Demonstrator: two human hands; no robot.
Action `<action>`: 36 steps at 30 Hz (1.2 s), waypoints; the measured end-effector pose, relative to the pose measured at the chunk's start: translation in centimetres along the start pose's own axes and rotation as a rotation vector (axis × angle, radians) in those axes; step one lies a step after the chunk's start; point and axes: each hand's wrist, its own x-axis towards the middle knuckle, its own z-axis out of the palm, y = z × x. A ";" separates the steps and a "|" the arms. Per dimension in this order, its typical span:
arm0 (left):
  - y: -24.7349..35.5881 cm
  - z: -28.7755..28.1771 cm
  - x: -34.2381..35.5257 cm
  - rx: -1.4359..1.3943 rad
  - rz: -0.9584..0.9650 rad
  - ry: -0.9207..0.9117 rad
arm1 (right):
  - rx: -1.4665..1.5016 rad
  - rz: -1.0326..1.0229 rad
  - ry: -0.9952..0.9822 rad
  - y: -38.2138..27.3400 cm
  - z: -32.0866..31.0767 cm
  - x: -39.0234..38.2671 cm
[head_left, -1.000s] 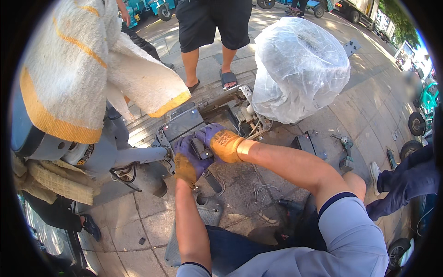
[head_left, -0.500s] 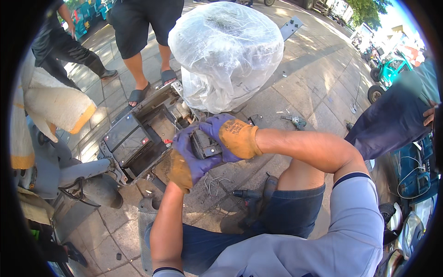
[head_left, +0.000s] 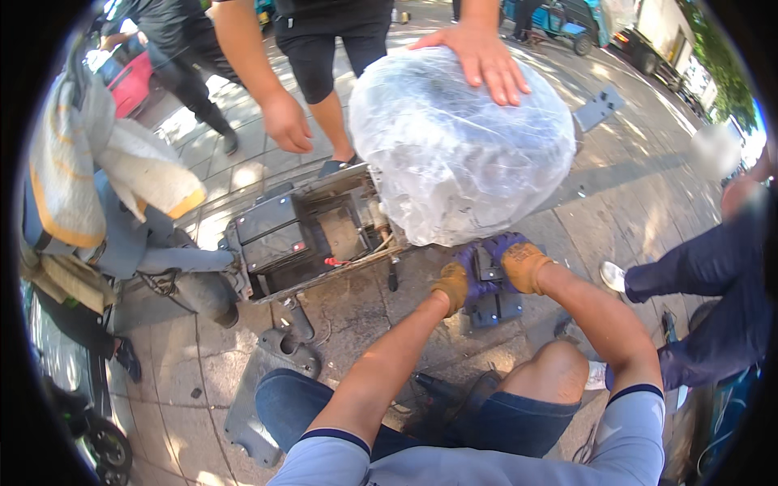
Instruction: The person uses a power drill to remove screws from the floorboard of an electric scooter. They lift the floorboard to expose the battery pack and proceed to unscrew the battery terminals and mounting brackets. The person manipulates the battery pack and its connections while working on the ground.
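My left hand (head_left: 459, 280), in a purple and orange work glove, grips one side of a dark block-shaped battery (head_left: 487, 266). On its other side is my right hand (head_left: 516, 263), gloved the same way, with its fingers closed around it. Just below, another dark block (head_left: 496, 310) sits on the paving; whether the two touch I cannot tell. Both hands are low, beside a seat wrapped in clear plastic (head_left: 462, 146). To the left lies an open metal frame compartment (head_left: 312, 282) holding black batteries (head_left: 271, 235), with a red connector (head_left: 335, 262) near its edge.
Another person's hand (head_left: 490, 69) presses on the wrapped seat; their other hand (head_left: 286, 121) hangs over the compartment. A cordless drill (head_left: 438, 387) lies near my legs. A grey plastic panel (head_left: 263, 397) is at lower left. Another person's leg (head_left: 681, 275) is at right.
My hands have moved right and down with the battery, away from the compartment to beside the wrapped seat. The person opposite has leaned in and laid a hand on the seat. My view has shifted.
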 end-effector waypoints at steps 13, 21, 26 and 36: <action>5.7 -19.9 -14.3 0.821 -0.439 -0.425 | 0.040 0.001 -0.128 -11.4 -9.6 4.0; 1.7 -33.5 -23.6 0.905 -0.673 0.400 | 0.259 -0.247 0.163 -32.2 -12.4 25.1; -1.3 -34.0 -22.8 0.750 -0.753 0.348 | 0.087 -0.057 0.478 -36.4 -7.3 34.2; -7.2 -37.2 -24.2 0.436 -0.741 0.616 | -0.211 -0.069 0.203 -39.7 -6.0 39.6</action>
